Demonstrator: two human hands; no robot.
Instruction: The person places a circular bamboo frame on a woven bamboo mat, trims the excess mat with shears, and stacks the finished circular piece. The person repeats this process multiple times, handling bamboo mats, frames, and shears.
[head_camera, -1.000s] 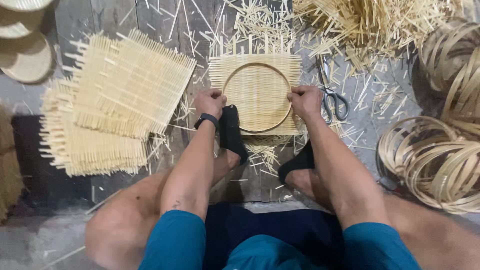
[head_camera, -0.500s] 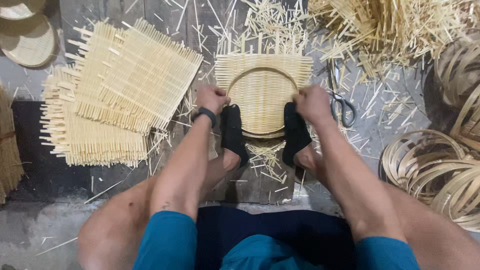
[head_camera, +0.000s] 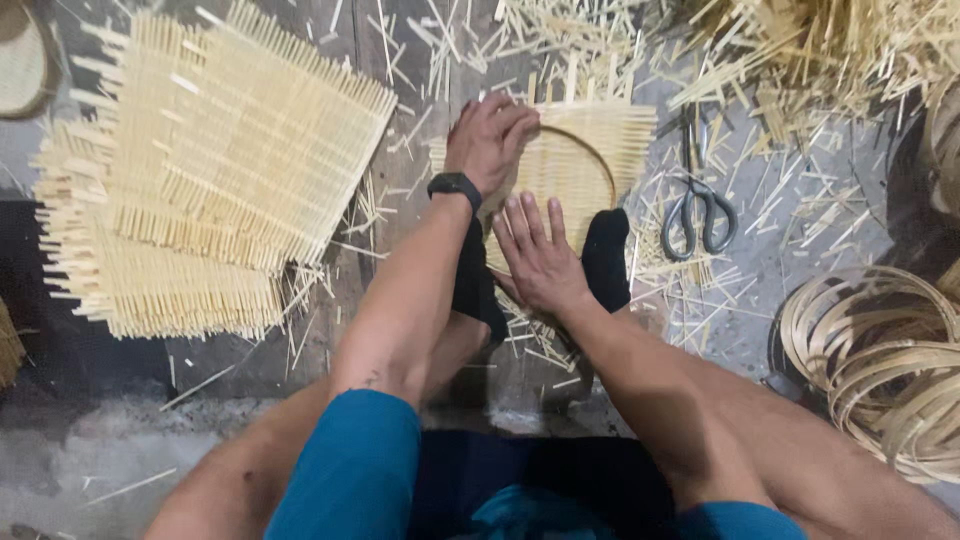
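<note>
Reaching forward, the left hand (head_camera: 488, 135) lies on the upper left edge of the woven mat (head_camera: 570, 165), its fingers curled together over the bamboo hoop (head_camera: 600, 165) that sits on the weave; whether they truly pinch the hoop I cannot tell. A black watch (head_camera: 455, 186) wraps that wrist, and the forearm runs straight down toward the blue sleeve. The right hand (head_camera: 540, 260) rests flat and open, palm down, fingers spread slightly apart and pointing away from the body, pressing the near edge of the mat without gripping anything. Both arms come in close side by side, the wrists nearly crossing over the middle. The mat lies on the floor just ahead of the person, pinned at its near edge by two black-socked feet (head_camera: 605, 255). Scissors (head_camera: 695, 205) lie just to the right of it among loose splints. A stack of finished mats (head_camera: 200, 170) sits well to the left, and coiled hoops (head_camera: 880, 360) to the right.
</note>
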